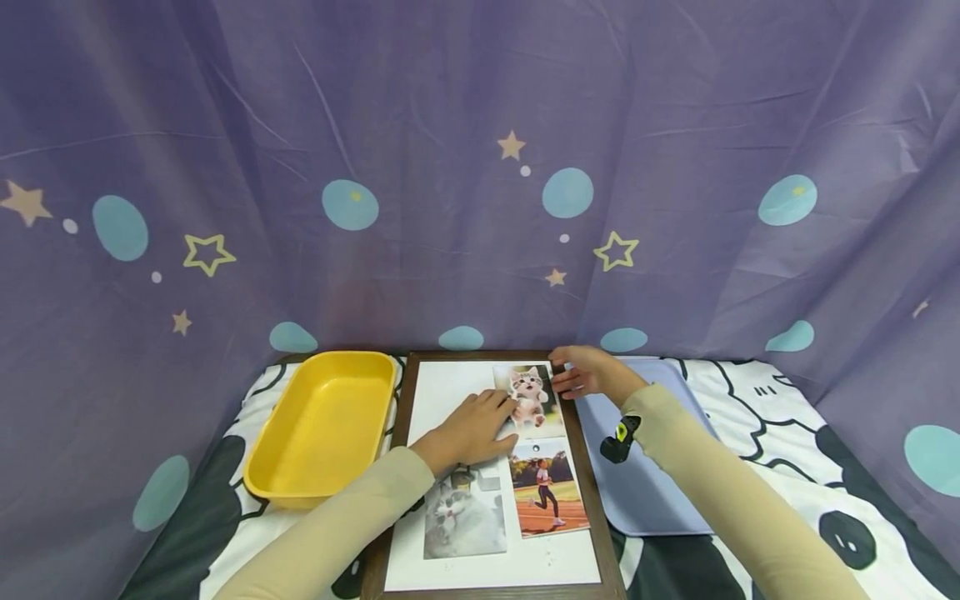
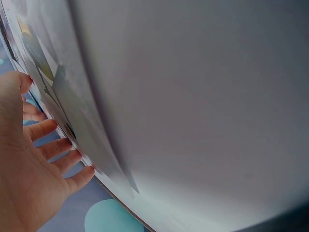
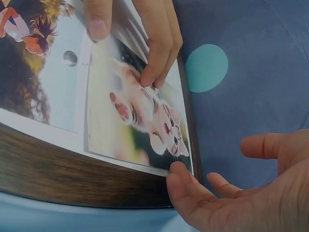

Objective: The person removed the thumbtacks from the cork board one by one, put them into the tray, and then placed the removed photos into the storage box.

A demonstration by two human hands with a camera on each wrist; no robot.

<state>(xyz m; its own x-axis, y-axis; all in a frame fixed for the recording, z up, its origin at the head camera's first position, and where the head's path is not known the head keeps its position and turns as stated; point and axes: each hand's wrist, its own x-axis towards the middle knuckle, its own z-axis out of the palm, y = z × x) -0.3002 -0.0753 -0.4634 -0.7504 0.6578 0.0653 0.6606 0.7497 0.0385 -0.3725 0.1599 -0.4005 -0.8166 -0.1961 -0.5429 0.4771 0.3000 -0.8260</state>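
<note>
A kitten photo (image 1: 528, 398) lies at the upper right of a white board (image 1: 450, 379) with a brown wooden frame (image 1: 403, 408). My left hand (image 1: 472, 429) rests over the board, its fingertips pressing on the kitten photo; in the right wrist view its fingers (image 3: 157, 43) touch the picture. At the frame's top right corner is my right hand (image 1: 592, 375), fingers loosely spread and a fingertip touching the photo's corner. Below the kitten, a runner photo (image 1: 551, 492) carries a round silver magnet (image 3: 70, 58). A grey cat photo (image 1: 465, 521) lies lower left, partly behind my left arm.
A yellow tray (image 1: 322, 425) stands left of the board. To its right lies a flat blue tray (image 1: 652, 500), partly under my right arm. Black-and-white patterned cloth (image 1: 757, 417) covers the surface, and a purple curtain (image 1: 450, 167) hangs close behind the board.
</note>
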